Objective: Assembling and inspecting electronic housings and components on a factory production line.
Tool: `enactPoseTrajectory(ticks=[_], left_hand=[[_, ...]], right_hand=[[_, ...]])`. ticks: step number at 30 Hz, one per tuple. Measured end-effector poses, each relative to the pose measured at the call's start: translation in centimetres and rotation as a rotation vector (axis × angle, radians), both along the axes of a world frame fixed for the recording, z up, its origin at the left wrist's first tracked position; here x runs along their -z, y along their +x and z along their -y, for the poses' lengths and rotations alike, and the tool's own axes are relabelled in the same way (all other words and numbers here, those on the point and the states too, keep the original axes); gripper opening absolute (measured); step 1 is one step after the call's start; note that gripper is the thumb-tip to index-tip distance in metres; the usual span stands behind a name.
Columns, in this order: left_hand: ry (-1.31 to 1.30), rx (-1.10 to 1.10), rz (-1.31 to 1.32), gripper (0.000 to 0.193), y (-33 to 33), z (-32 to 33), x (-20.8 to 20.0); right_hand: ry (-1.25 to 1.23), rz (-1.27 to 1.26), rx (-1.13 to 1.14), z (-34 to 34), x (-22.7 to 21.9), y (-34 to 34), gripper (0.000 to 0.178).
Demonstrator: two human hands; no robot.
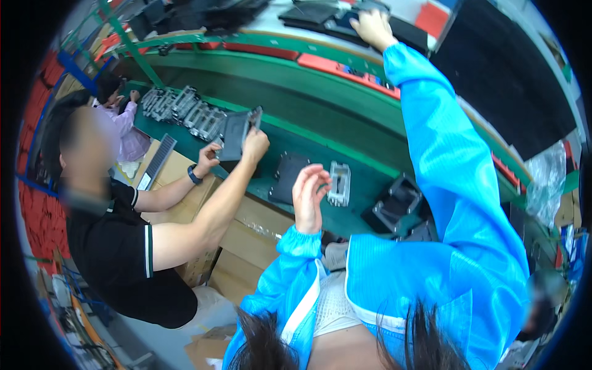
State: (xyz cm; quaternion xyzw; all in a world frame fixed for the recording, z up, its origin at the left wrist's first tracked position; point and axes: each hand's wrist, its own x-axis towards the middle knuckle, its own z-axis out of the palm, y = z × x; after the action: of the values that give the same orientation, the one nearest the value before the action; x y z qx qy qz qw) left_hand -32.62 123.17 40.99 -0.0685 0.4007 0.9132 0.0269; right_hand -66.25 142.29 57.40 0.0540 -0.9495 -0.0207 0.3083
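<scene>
My left hand is raised over the green workbench, its fingers loosely bent and apart, with nothing in them. Just behind it a light metal frame and a black flat panel lie on the bench. My right arm stretches up to the raised shelf, where my right hand closes over a dark flat part; its fingertips are partly hidden. Other dark flat parts lie beside that hand. To the right of my left hand rest black frame-like housings.
On my left a co-worker in a black shirt holds a dark panel. Several metal frames line the bench beyond. Cardboard boxes stand before the bench. Along the shelf edge run red strips; a large black panel stands right.
</scene>
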Motion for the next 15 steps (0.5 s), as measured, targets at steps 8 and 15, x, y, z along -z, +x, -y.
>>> enactPoseTrajectory(ticks=[8, 15], left_hand=[[-0.51, 0.206, -0.069, 0.025, -1.5, -3.9, 8.9], [-1.128, 0.422, -0.57, 0.051, 1.1, -12.4, 19.2]], right_hand=[[-1.055, 0.293, -0.782, -2.2, 4.4, 23.8, 0.028], [-0.817, 0.205, 0.454, -13.2, 30.2, 39.8, 0.078]])
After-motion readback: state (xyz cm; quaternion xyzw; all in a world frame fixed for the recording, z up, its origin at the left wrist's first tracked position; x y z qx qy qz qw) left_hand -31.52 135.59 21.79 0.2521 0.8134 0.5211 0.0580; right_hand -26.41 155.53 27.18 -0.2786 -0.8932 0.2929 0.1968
